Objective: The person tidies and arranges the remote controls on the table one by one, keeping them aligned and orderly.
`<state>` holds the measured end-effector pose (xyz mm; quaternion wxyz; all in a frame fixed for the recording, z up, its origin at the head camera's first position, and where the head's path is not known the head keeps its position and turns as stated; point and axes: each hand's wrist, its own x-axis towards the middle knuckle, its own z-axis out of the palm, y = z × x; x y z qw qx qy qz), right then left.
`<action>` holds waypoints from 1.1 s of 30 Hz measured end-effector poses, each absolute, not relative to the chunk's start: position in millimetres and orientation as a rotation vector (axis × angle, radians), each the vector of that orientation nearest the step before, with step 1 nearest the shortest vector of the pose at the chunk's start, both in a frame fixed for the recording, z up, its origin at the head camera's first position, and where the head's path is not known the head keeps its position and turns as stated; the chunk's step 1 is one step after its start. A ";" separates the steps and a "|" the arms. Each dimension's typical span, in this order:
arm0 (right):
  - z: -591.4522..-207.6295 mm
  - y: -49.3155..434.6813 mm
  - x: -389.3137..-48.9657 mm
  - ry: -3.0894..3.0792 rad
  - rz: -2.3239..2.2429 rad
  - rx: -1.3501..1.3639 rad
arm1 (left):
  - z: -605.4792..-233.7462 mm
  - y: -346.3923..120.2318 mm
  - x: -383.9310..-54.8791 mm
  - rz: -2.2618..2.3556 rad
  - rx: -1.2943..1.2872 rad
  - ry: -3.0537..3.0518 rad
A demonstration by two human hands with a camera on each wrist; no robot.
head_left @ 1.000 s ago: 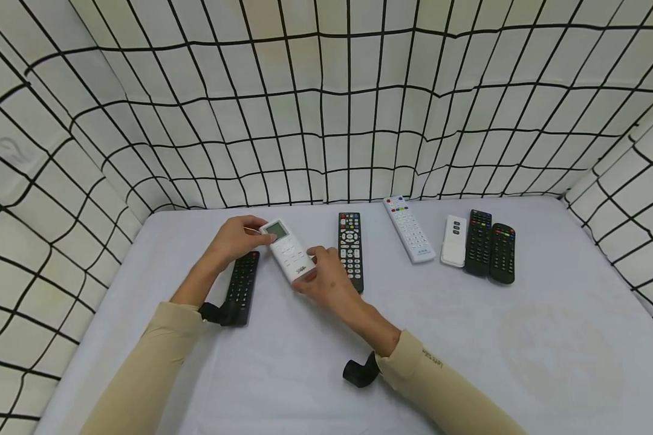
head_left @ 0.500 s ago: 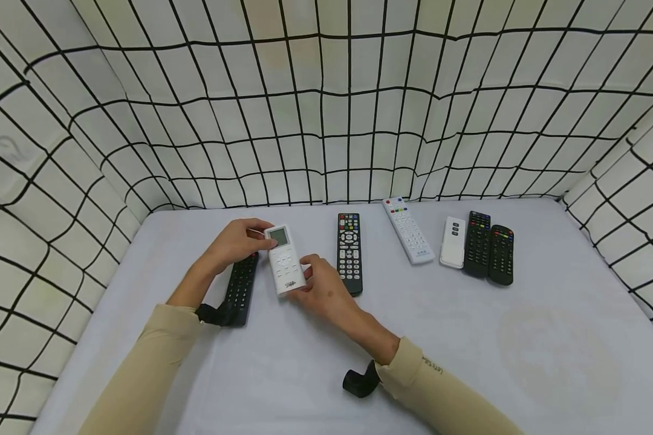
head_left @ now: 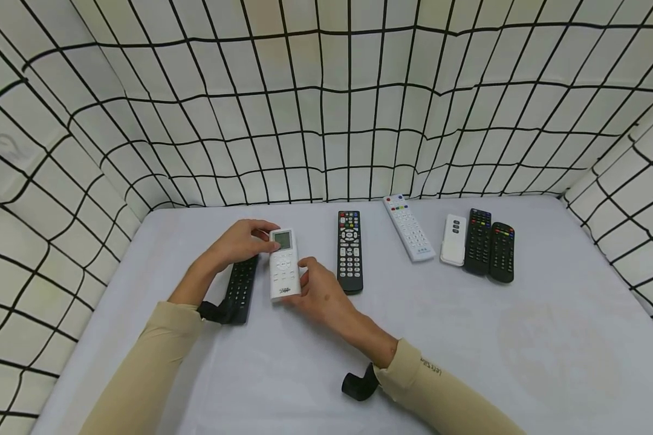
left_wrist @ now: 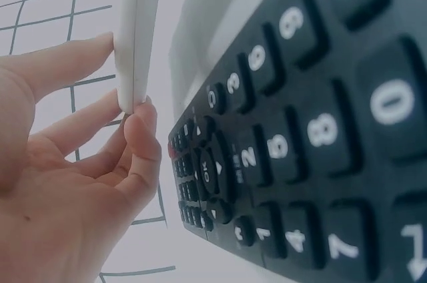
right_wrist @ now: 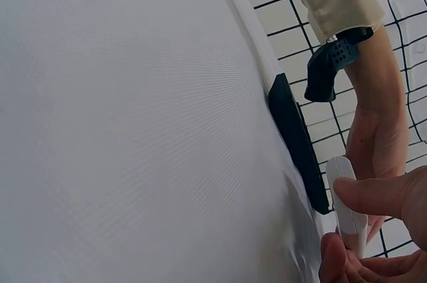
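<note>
A white remote control (head_left: pixel 285 272) with a small grey screen is held by both hands, its screen end pointing away from me. My left hand (head_left: pixel 240 244) pinches the screen end, thumb on the front face; in the left wrist view the thumb and fingers of this hand (left_wrist: pixel 73 143) lie on either side of the white casing (left_wrist: pixel 137 36). My right hand (head_left: pixel 323 293) grips the lower end at its right side, and the right wrist view has its thumb (right_wrist: pixel 373 195) against the remote's edge. A black remote (head_left: pixel 240 290) lies on the table beneath the left wrist, partly covered.
Right of the hands lies a black remote with grey keys (head_left: pixel 350 254). Farther right are a slanted white remote (head_left: pixel 409 229), a small white remote (head_left: pixel 454 240) and two black remotes, one longer (head_left: pixel 477 241), one shorter (head_left: pixel 502 254). Black netting (head_left: pixel 349 92) stands behind the white tabletop (head_left: pixel 441 350).
The white remote has turned from a slant to nearly straight, its lower end swinging left. My right hand has moved left and slightly down with it; the left hand has shifted only slightly.
</note>
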<state>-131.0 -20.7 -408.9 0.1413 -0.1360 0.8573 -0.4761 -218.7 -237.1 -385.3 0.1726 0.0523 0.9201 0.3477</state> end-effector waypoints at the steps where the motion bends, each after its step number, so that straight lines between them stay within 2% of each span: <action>1: -409.0 -21.2 -130.7 2.474 -1.373 -0.392 | -385.3 -236.9 -218.7 0.978 0.151 2.607; 33: -415.5 -29.6 -108.8 2.594 -1.191 -0.397 | -385.4 -227.8 -208.3 0.816 0.292 2.608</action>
